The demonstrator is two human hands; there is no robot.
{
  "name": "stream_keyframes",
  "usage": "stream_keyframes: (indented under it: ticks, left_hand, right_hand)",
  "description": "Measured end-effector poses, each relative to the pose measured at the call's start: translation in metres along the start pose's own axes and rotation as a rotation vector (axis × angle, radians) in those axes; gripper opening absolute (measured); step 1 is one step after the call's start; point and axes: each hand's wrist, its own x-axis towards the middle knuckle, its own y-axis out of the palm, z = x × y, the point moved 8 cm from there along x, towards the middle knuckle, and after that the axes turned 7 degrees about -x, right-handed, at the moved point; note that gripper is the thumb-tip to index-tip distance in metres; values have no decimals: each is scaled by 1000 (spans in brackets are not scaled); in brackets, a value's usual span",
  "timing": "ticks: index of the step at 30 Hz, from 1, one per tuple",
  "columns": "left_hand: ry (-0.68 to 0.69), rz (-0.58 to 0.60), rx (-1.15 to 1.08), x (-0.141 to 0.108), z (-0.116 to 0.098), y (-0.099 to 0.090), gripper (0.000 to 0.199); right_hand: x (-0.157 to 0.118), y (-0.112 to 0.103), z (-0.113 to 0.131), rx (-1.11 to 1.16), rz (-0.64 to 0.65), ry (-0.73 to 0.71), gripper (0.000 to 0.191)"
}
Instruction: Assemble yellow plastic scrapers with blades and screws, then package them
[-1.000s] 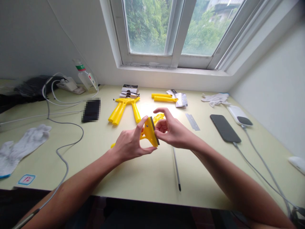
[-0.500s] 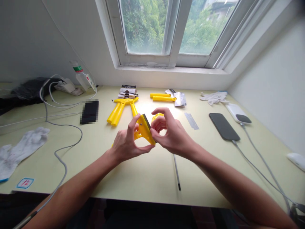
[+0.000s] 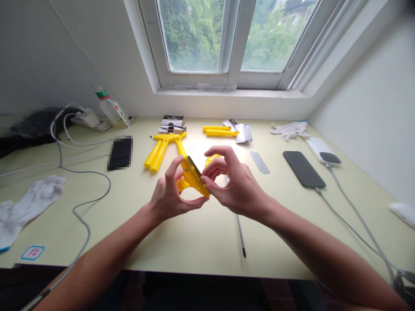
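Below a window (image 3: 233, 81) and over the middle of the surface (image 3: 191, 242), holding a yellow scraper (image 3: 193, 179) in the left hand (image 3: 167, 192).
Spanning the scraper's head between thumb and forefinger, the left grip filled, with the handle towards the palm and the head's long axis slanting from far left to near right; meeting the dark blade (image 3: 195, 167) from the right with curled fingertips of the right hand (image 3: 235, 188), narrow in grip, impossible to tell if pinching.
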Motion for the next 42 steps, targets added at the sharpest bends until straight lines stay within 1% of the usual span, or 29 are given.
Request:
stream_keyframes:
  ticks: [4,11,18,28,34,36,38,40,42]
  left_hand:
    - [20,-22,18,-3,2,-1,106]
    - [68,-14,100,-3,-3,0,105]
    - [16,-2,96,-2,-5,2,103]
    - [-35,25,69,-1,-4,5,104]
    - [-59,55,83,2,-3,6,105]
    - [-21,72,86,4,-7,6,100]
    - [51,85,108,7,-13,6,92]
    - [108,94,137,8,-17,6,77]
    - [118,103,158,9,-16,7,58]
  right_hand:
    - [-2,1,3,-53,11,14,36]
    - [-2,3,2,-155,5,48,34]
    - [-3,1,-5,-190,14,116,34]
    - [-1,-1,-7,-207,28,137,35]
    - [2,-2,-12,-154,36,161,30]
    - [3,-2,-16,-141,38,170,30]
    - [4,-2,-20,-127,40,181,30]
    - [4,-2,-25,-104,42,195,29]
    - [5,-2,-30,-76,45,208,29]
